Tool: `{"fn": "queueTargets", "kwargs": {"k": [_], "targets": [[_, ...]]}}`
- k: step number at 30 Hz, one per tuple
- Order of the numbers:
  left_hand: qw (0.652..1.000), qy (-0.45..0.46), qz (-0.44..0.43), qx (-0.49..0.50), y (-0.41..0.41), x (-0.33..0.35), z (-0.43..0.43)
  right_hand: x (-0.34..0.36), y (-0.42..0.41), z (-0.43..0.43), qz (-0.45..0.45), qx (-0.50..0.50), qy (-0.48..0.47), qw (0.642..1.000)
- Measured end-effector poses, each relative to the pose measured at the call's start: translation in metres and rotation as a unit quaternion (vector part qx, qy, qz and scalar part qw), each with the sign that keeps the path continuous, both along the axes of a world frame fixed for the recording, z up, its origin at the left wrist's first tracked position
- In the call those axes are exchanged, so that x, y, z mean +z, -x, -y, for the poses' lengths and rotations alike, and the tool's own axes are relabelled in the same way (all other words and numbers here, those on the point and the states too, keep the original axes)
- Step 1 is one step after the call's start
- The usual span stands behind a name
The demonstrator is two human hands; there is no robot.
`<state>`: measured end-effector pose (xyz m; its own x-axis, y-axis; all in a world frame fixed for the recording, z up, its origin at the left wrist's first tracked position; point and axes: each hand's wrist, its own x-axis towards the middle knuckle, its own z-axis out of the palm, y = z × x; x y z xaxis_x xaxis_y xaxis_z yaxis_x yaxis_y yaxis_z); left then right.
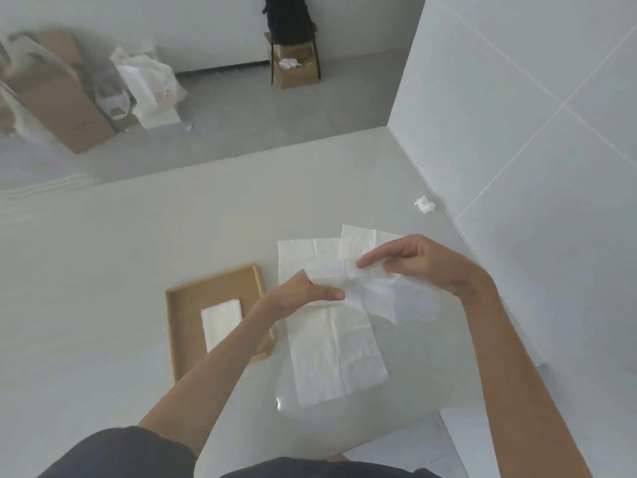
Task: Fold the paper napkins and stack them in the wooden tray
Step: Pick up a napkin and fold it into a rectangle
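Note:
A white paper napkin (389, 294) hangs in the air between my hands, above the table. My left hand (303, 293) pinches its left edge, and my right hand (410, 262) grips its upper right part. Beneath them several unfolded white napkins (337, 353) lie flat and overlapping on the white table. To the left sits the shallow wooden tray (182, 305), and a folded napkin (220, 320) rests inside it. My left forearm crosses over the tray's right rim.
A crumpled scrap of tissue (424, 204) lies near the table's far right edge by the tiled wall (517, 132). On the floor beyond the table stand cardboard boxes (58, 98), a white bag (148, 84) and a black backpack (287, 19).

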<state>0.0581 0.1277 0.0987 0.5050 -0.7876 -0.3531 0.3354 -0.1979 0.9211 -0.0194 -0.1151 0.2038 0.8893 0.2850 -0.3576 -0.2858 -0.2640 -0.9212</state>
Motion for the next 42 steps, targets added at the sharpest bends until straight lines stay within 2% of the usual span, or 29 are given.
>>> {"fn": "queueTargets", "kwargs": {"k": [4,6,8,10,11,13,16,18,24,28,35,39,42], "targets": [[0.992,0.030,0.002,0.120,0.004,0.029,-0.046,0.005,-0.031,-0.009,0.044,-0.021,-0.032,0.998],[0.984,0.032,0.005,0.175,0.004,0.044,-0.073,-0.003,-0.045,-0.019,0.034,-0.074,-0.172,0.982],[0.973,0.028,0.018,0.229,0.004,0.057,-0.102,-0.021,-0.055,-0.044,-0.043,-0.141,-0.337,0.930],[0.961,0.019,0.031,0.273,0.005,0.066,-0.129,-0.049,-0.056,-0.081,-0.133,-0.138,-0.392,0.900],[0.956,0.009,0.040,0.291,0.005,0.068,-0.143,-0.065,-0.054,-0.101,-0.156,-0.107,-0.392,0.900],[0.945,-0.022,0.061,0.321,0.006,0.069,-0.171,-0.087,-0.053,-0.142,-0.160,-0.062,-0.339,0.925],[0.935,-0.071,0.075,0.339,0.011,0.068,-0.215,-0.088,-0.062,-0.188,-0.115,-0.065,-0.225,0.965],[0.930,-0.086,0.078,0.349,0.017,0.069,-0.242,-0.084,-0.069,-0.209,-0.088,-0.068,-0.192,0.975],[0.933,-0.078,0.064,0.346,0.026,0.070,-0.287,-0.065,-0.079,-0.244,-0.054,-0.048,-0.149,0.986],[0.934,-0.066,0.059,0.347,0.019,0.073,-0.305,-0.057,-0.084,-0.243,-0.042,-0.052,-0.136,0.988],[0.952,-0.059,0.064,0.295,-0.002,0.083,-0.309,-0.038,-0.090,-0.232,-0.027,-0.042,-0.107,0.993],[0.953,-0.086,0.140,0.254,-0.024,0.108,-0.308,-0.014,-0.100,-0.220,0.015,-0.035,-0.099,0.994],[0.941,-0.048,0.210,0.263,-0.037,0.132,-0.304,0.011,-0.112,-0.214,0.077,-0.068,-0.147,0.984]]}}
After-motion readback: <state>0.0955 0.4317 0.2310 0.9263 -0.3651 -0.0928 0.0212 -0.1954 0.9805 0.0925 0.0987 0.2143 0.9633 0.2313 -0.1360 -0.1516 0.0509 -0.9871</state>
